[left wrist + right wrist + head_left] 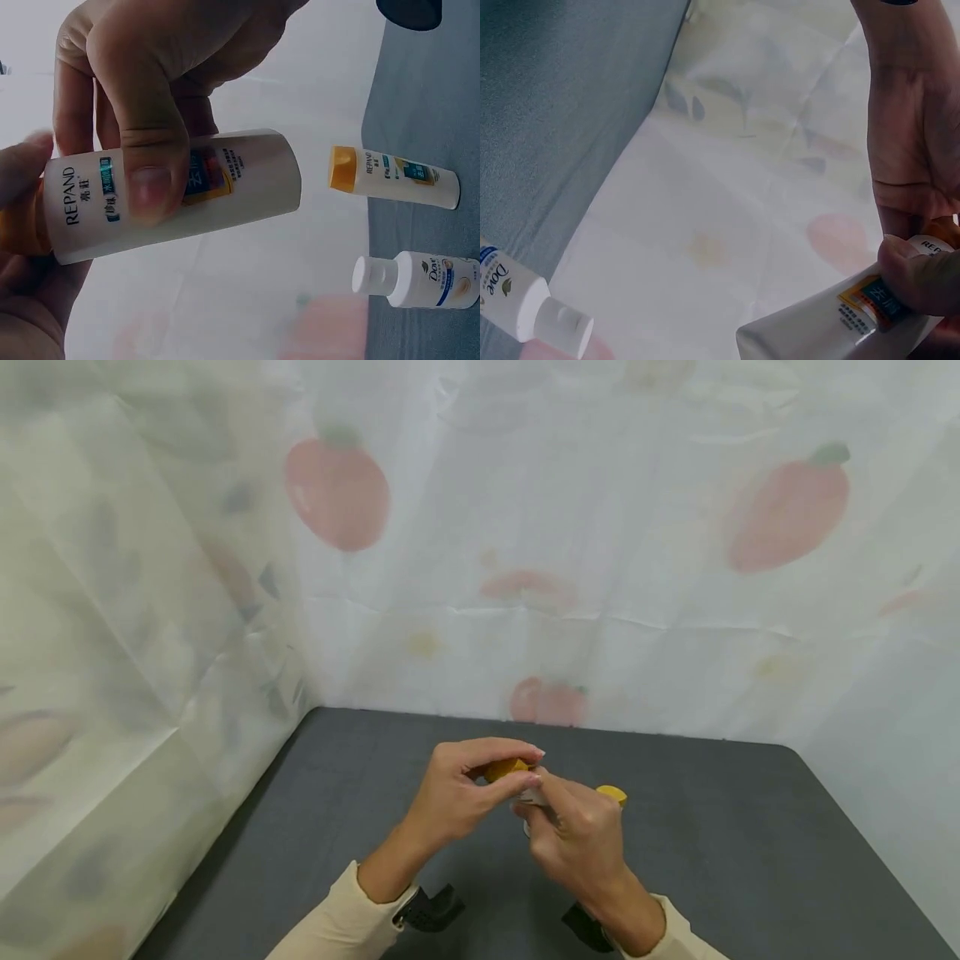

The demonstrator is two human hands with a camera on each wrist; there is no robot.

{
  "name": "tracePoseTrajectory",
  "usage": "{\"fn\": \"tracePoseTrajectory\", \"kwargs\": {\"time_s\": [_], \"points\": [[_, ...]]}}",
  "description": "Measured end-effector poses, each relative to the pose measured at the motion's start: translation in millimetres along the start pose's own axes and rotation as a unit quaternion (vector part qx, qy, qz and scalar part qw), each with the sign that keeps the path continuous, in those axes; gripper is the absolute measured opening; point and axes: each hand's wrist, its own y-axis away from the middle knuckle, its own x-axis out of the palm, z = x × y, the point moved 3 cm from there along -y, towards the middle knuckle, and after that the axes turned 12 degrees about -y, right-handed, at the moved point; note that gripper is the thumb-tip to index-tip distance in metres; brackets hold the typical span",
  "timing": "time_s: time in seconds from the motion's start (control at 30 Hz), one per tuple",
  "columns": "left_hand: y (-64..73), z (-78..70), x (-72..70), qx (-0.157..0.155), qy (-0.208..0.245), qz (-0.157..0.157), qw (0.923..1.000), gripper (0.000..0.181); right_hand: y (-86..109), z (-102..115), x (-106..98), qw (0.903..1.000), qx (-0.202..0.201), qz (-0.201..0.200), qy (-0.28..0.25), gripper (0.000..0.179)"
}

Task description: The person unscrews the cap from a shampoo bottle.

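Observation:
A white REPAND bottle [255,176] with a yellow cap [504,769] lies tilted sideways between both hands, raised over the table. My left hand [448,787] pinches the cap between thumb and fingers. Around the bottle's body curls my right hand [583,831], its thumb [154,184] pressed on the front label. The right hand covers much of the body in the head view. Another yellow-capped REPAND bottle [412,180] stands on the table, only its cap [611,794] showing past the right hand from above. Beside it stands a white Dove bottle [435,279].
The dark grey table [720,852] runs back to a pale curtain [622,527] printed with fruit. More of the printed curtain [97,635] hangs along the left side. A dark strap [431,910] wraps the left wrist.

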Motion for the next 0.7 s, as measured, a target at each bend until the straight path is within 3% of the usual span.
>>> {"fn": "tracePoseTrajectory", "kwargs": {"time_s": [0.07,0.13,0.27,0.37,0.43,0.53,0.7], "points": [[-0.6,0.0,0.7,0.013,0.015,0.01,0.9998,0.027,-0.4,0,0,1.0,-0.001,-0.002,0.0,0.042],[0.4,0.4,-0.8,0.002,0.018,0.031,0.9994,0.033,-1.7,-1,-1,1.0,0.002,-0.003,-0.008,0.032],[4.5,-0.2,-8.3,-0.035,0.007,0.11,0.9933,0.051,-4.6,-2,-3,0.9997,0.016,0.002,-0.017,0.021],[6.3,-0.8,-14.8,-0.041,0.006,0.172,0.9842,0.058,-5.9,-2,-4,0.9996,0.023,0.012,-0.007,0.031],[6.1,-1.2,-18.3,-0.038,0.008,0.197,0.9797,0.059,-6.1,-2,-3,0.9995,0.024,0.018,-0.002,0.035],[4.0,-0.9,-21.2,-0.039,0.024,0.205,0.9777,0.06,-6.7,-2,-4,0.9994,0.026,0.022,0.004,0.036],[0.2,0.0,-19.8,-0.052,0.042,0.159,0.985,0.056,-9.0,0,-5,0.9996,0.023,0.016,0.005,0.031]]}}
